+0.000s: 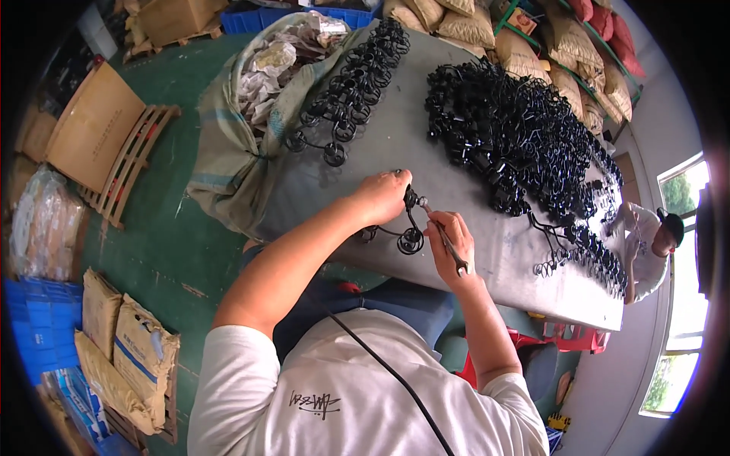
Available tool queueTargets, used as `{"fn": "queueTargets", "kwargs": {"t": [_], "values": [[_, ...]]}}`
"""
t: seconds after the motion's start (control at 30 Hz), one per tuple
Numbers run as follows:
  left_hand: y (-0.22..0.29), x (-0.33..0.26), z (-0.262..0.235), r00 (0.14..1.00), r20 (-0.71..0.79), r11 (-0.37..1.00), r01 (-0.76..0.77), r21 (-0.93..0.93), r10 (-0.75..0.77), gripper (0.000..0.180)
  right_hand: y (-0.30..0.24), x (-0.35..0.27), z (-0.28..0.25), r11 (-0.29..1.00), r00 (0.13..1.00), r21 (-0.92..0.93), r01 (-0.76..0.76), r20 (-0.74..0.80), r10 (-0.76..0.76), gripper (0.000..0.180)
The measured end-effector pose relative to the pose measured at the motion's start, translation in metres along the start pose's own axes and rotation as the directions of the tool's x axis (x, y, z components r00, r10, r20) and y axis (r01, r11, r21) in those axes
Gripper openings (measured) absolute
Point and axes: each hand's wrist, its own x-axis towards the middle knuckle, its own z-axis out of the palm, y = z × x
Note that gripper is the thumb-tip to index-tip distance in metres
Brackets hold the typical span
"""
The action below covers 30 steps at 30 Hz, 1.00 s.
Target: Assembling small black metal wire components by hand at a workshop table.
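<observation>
My left hand [382, 197] is closed on the upper end of a black part with round rings [411, 242], near the front edge of the grey table [372, 163]. The rings of this part hang below my fingers. In my right hand [452, 237] is a metal wrench [458, 261], held at a slant. One end of the wrench points down along my palm; the other reaches up to the black part, close to my left fingertips. Whether it touches the part I cannot tell for sure.
A large heap of black parts [517, 137] covers the table's right side. Similar ringed parts [353, 91] lie in a row at the far left, beside a sack of crumpled packing [277, 68]. Another person [650, 251] is at the right end. Filled bags [464, 23] stand behind.
</observation>
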Motion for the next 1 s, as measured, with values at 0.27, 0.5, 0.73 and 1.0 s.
{"fn": "queueTargets", "kwargs": {"t": [0.27,0.5,0.73,1.0], "values": [[0.0,-0.003,0.002,1.0,-0.018,1.0,0.001,0.021,-0.001,0.021,0.011,0.007,-0.014,0.94,0.956,-0.178,-0.292,-0.027,0.292,0.021],[0.001,-0.005,0.006,0.997,-0.058,0.999,-0.045,0.002,0.045,0.023,0.069,-0.018,-0.015,0.839,0.863,-0.246,-0.486,0.017,0.505,0.063],[-0.002,-0.01,0.009,0.994,-0.102,0.997,-0.041,-0.072,0.034,0.023,0.012,-0.008,-0.023,0.769,0.797,0.242,-0.592,0.032,0.603,0.055],[-0.003,-0.006,0.013,0.979,-0.17,0.994,-0.111,-0.007,0.108,0.03,-0.002,0.005,0.012,0.869,0.863,0.113,-0.481,0.232,0.448,0.056]]}}
